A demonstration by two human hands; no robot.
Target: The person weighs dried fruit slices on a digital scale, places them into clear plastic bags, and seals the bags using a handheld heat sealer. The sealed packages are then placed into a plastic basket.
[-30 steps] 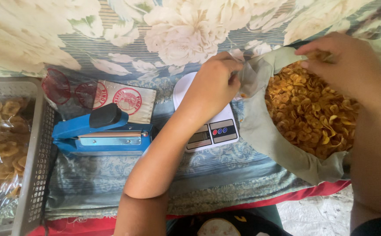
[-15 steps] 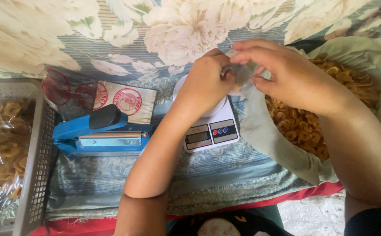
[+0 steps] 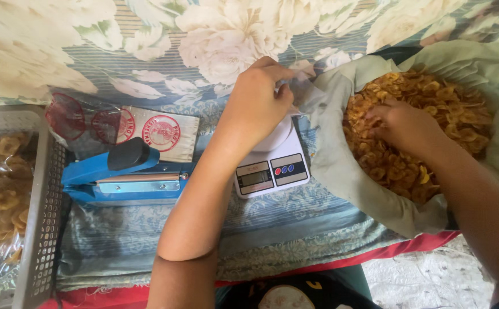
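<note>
My left hand (image 3: 258, 103) pinches the rim of a small clear plastic bag (image 3: 302, 91) that it holds over the white digital scale (image 3: 272, 169). My right hand (image 3: 404, 127) is plunged into a heap of golden fried chips (image 3: 438, 103) inside a big pale green sack (image 3: 341, 166) on the right. Its fingers are curled among the chips, and I cannot tell how many they grip.
A blue heat sealer (image 3: 120, 171) with a black knob lies left of the scale. Behind it are flat packets with red round stamps (image 3: 129, 129). A grey perforated basket (image 3: 40, 229) at the left edge holds bagged chips. A flowered cloth covers the surface.
My right hand left the small bag's mouth and moved right, down into the chips in the sack. My left hand still holds the bag over the scale.
</note>
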